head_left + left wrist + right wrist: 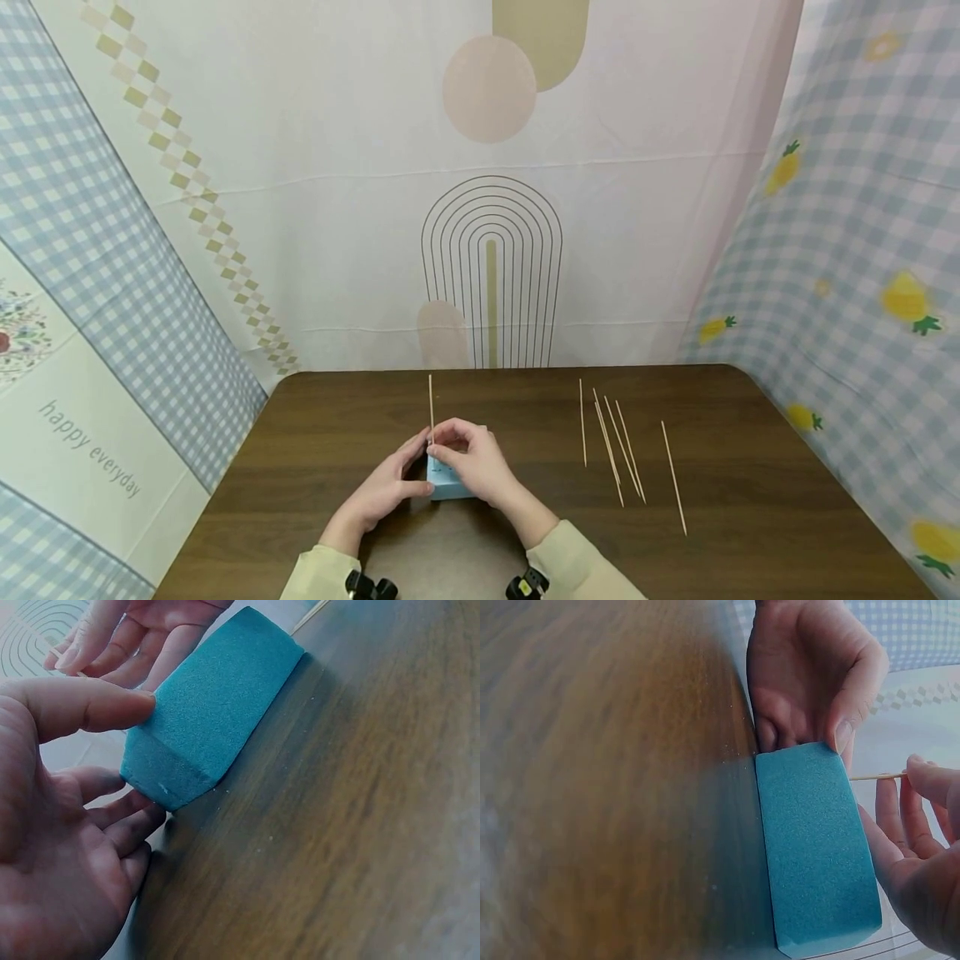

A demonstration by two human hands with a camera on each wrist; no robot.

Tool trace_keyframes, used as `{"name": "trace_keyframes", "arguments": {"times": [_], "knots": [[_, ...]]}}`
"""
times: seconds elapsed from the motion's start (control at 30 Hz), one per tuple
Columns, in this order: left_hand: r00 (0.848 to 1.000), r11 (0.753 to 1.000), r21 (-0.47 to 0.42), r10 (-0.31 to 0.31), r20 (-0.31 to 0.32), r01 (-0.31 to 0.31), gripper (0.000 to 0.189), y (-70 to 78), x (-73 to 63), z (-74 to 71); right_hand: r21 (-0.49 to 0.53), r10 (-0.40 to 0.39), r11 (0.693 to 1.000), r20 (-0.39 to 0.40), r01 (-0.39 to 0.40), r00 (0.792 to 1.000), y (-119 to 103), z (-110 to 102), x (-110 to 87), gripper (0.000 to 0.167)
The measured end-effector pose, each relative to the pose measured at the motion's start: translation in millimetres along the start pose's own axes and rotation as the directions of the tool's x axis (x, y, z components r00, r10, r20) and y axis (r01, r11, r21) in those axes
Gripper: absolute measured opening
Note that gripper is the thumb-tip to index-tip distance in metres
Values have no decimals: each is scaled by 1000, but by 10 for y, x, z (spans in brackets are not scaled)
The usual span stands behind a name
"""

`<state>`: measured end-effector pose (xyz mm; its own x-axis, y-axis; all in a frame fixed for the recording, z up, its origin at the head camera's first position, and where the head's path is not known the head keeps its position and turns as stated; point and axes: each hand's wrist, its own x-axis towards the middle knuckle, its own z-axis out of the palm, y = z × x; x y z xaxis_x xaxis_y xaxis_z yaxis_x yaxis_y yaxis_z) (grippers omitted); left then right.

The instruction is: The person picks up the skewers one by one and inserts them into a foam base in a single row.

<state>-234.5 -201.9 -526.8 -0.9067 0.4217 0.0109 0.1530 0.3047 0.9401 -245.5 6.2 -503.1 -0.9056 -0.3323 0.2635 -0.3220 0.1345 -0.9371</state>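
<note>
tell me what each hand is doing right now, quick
Left hand: closed, holding the block at its left end.
Right hand: closed, pinching the upright stick.

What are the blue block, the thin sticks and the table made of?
Blue block: probably foam; its face looks dull and finely grainy. Thin sticks: likely wood or bamboo, seemingly unpainted, being pale straw-coloured. Table: wood or a wood-look covering, I can't tell which; brown grain streaks show, with a faint sheen.
</note>
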Motion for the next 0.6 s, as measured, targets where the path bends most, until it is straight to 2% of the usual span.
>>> {"name": "trace_keyframes", "arguments": {"times": [0.2, 0.6], "knots": [[1000, 1000, 15, -3, 5, 3, 97, -9, -5, -13, -37, 17, 999, 14, -16, 1000, -9, 3, -2, 9], [1000, 1000, 16, -17, 11, 17, 96, -35, -3, -26, -42, 20, 999, 16, -19, 1000, -41, 10, -3, 7]]}}
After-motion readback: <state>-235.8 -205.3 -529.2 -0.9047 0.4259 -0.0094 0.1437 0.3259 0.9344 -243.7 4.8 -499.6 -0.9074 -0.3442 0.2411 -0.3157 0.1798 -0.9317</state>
